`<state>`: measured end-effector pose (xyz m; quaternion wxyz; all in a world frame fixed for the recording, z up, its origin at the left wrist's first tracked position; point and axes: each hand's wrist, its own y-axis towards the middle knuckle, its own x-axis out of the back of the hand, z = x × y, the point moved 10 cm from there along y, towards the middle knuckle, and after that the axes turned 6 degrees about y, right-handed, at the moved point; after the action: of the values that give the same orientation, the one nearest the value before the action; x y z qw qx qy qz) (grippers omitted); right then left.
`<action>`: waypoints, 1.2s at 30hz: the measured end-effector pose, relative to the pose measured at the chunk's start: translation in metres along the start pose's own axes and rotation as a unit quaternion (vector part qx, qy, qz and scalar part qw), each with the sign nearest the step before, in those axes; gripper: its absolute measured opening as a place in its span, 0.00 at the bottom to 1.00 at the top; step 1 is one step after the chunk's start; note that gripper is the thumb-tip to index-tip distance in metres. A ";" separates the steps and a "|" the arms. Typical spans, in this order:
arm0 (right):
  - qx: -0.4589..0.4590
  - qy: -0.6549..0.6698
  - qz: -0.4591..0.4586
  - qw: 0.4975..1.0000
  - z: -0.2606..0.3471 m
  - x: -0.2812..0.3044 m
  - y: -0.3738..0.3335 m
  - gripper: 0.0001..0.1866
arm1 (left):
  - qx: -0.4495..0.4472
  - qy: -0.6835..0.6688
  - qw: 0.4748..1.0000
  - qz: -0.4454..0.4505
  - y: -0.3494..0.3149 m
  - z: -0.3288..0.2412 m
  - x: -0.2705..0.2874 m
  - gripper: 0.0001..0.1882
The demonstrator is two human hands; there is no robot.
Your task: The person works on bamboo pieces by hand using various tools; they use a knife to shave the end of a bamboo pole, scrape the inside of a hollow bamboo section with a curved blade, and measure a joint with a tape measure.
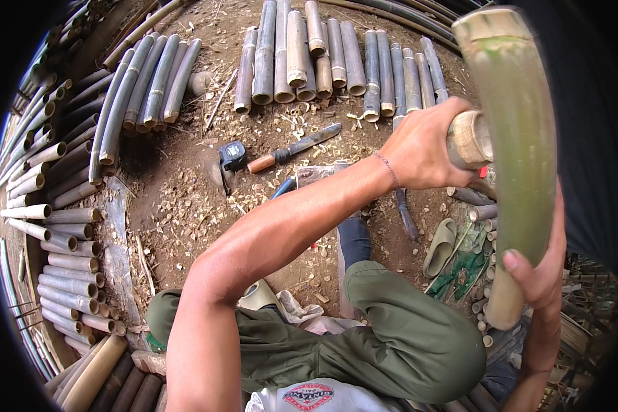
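Note:
My left hand [424, 143] stretches across to the right, its fingers wrapped round a short bamboo tube [471, 139] whose pale end faces the green piece. Upright at the right, close to the camera, stands a thick green bamboo section [518, 137] with a pale cut top. My right hand [544, 264] grips its lower part, thumb in front and the fingers mostly hidden behind. The tube's end overlaps the edge of the green section in view; I cannot tell whether they touch. Below my left hand, a dark tool handle [405, 216] lies on the ground.
A sheathed-looking knife with a wooden handle [262, 163] and a black tape measure [233, 156] lie on chip-strewn dirt beside a wooden block [313, 174]. Cut bamboo tubes lie in rows ahead [264, 58] and in stacks at left [69, 281]. A sandal [440, 247] is near my knee.

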<state>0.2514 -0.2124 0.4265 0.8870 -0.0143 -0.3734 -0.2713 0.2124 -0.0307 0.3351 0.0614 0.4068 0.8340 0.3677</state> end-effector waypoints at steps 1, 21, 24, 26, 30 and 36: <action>-0.013 0.021 0.036 0.999 -0.002 -0.016 0.008 0.60 | 0.025 -0.009 0.999 0.023 -0.007 0.009 0.000 0.42; -0.103 0.076 -0.023 0.992 -0.009 -0.005 -0.012 0.57 | 0.032 -0.051 0.996 0.060 -0.005 0.018 0.001 0.38; -0.110 0.101 0.012 0.989 -0.015 -0.033 0.002 0.57 | 0.030 -0.038 0.997 0.055 -0.015 0.022 0.006 0.38; -0.107 0.138 -0.066 0.982 -0.001 -0.027 -0.008 0.55 | 0.040 -0.053 0.996 0.061 -0.015 0.025 0.005 0.39; -0.071 0.121 -0.103 0.985 0.000 -0.011 -0.020 0.53 | 0.042 -0.053 0.995 0.073 -0.005 0.021 0.000 0.37; -0.114 0.130 0.013 0.985 -0.020 -0.022 -0.007 0.56 | 0.042 -0.063 0.995 0.066 -0.011 0.028 0.004 0.37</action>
<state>0.2485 -0.2126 0.3957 0.9241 -0.0853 -0.2209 -0.2999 0.2141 -0.0162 0.3082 0.0723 0.4860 0.8143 0.3090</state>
